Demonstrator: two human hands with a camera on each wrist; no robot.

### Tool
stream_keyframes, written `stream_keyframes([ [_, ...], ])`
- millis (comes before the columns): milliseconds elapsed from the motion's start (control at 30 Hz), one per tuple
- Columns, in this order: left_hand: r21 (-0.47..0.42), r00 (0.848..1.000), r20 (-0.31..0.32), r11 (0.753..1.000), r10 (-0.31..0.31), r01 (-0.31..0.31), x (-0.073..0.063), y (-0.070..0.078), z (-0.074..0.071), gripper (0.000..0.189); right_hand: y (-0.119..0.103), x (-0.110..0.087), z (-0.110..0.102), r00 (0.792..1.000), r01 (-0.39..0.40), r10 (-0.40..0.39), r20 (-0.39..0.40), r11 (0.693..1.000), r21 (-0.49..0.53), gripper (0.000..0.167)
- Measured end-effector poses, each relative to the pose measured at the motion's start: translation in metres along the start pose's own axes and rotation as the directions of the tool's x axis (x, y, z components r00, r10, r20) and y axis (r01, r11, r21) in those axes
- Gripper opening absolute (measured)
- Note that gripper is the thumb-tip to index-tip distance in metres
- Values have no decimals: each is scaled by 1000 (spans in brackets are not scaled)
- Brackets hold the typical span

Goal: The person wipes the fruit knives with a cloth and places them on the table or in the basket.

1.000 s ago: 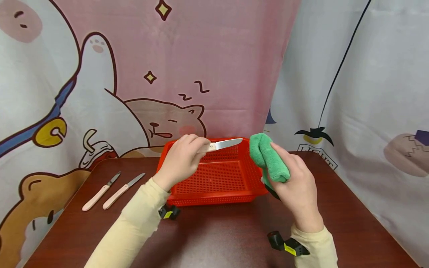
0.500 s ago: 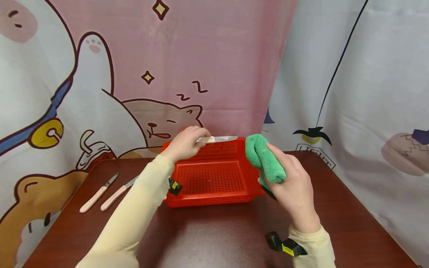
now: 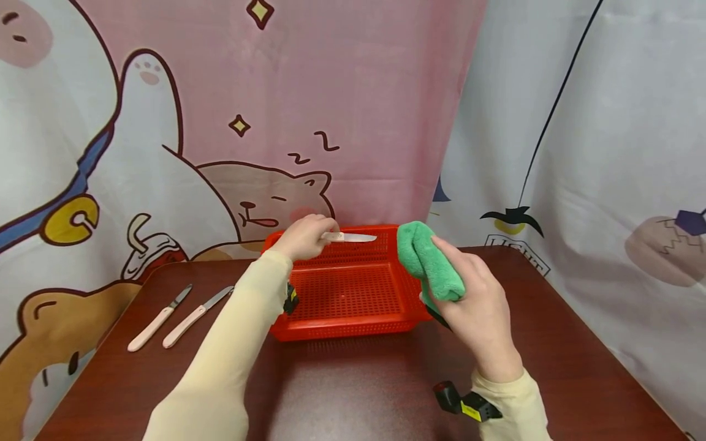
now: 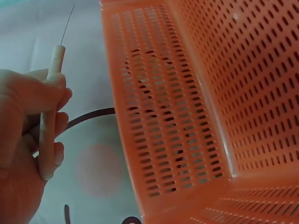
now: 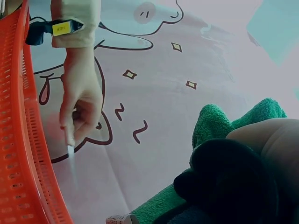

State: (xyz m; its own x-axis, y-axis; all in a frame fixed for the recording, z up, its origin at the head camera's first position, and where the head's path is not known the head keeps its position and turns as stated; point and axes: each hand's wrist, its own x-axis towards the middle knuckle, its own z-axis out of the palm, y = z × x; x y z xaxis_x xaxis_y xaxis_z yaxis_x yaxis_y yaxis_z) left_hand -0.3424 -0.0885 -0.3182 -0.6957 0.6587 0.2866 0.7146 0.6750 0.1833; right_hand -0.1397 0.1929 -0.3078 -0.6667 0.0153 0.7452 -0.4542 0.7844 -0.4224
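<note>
My left hand (image 3: pixel 304 237) pinches the pale handle of a small knife (image 3: pixel 357 237) over the back of a red perforated plastic basket (image 3: pixel 342 329). The blade points right. In the left wrist view, thumb and fingers wrap the knife handle (image 4: pixel 47 135), beside the basket's wall (image 4: pixel 154 140). My right hand (image 3: pixel 478 303) grips a folded green towel (image 3: pixel 432 263) near the basket's right side. The right wrist view shows part of the towel (image 5: pixel 210 126) behind a dark, unclear shape. A small printed tag (image 5: pixel 120 219) shows at the towel's lower edge.
Two more pale-handled knives (image 3: pixel 151 329) lie on the left of the dark wooden table (image 3: pixel 331 392), blades pointing away. The left sleeve partly covers the tip of the nearer one. A cartoon-printed curtain (image 3: pixel 375 110) hangs behind the table.
My left hand has reached farther forward over the basket, and the knife has shifted left. My right hand has stayed nearly still with the towel. The view has turned slightly.
</note>
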Motion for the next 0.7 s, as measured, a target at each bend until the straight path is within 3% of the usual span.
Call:
stream_keyframes([
  [333, 39, 992, 116, 998, -52, 47, 3, -8, 25, 22, 0, 1, 0, 1000, 14, -14, 4, 1000, 2, 75],
  [533, 29, 985, 163, 998, -52, 48, 2, -7, 38, 20, 0, 0, 0, 1000, 11, -11, 15, 1000, 5, 77],
  [700, 27, 966, 247, 997, -81, 77, 1, -6, 47, 16, 0, 0, 0, 1000, 12, -12, 26, 1000, 6, 79],
])
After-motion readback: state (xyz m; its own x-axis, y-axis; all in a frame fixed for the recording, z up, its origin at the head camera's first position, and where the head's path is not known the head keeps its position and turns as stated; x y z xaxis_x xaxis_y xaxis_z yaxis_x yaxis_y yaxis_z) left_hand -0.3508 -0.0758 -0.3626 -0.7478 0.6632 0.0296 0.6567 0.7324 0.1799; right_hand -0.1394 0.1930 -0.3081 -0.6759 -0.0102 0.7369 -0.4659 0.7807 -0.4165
